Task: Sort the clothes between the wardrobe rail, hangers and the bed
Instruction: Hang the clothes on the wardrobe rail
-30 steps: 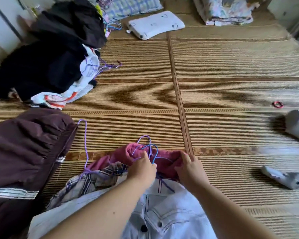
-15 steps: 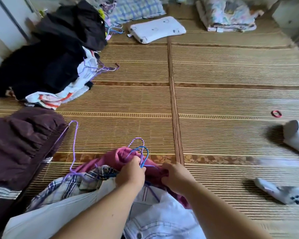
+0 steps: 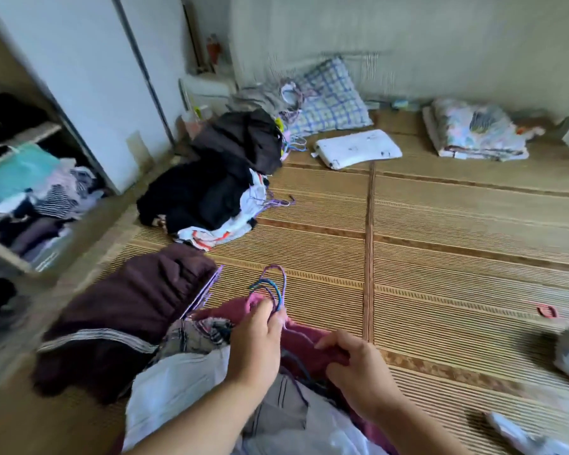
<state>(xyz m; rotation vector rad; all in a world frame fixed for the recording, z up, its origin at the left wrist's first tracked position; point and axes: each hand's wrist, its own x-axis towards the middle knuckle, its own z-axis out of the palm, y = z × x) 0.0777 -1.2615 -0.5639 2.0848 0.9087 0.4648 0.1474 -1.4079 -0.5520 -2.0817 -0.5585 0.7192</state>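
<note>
- Head view: the bottom edge cuts off both forearms. A crumpled white denim jacket (image 3: 178, 389) at lower centre hides the hangers' bodies, and blur smears the left side.
- Since the earlier frame the view has tipped up, bringing open wardrobe shelves (image 3: 30, 192) into the left.
- At lower centre the left hand (image 3: 257, 339) curls its fingers round thin purple and blue wire hanger hooks (image 3: 273, 287). The right hand (image 3: 358, 372) pinches the soft maroon garment (image 3: 303, 339) on the ribbed straw mat (image 3: 440, 241).

Two hands: left hand (image 3: 257, 343), right hand (image 3: 358, 372). Two pillows: checked pillow (image 3: 329, 96), white pillow (image 3: 358, 152). One folded blanket (image 3: 473, 133), one red hair tie (image 3: 547, 311), one maroon garment (image 3: 306, 339), one wardrobe (image 3: 79, 77); several hanger hooks (image 3: 273, 290), number unclear.
</note>
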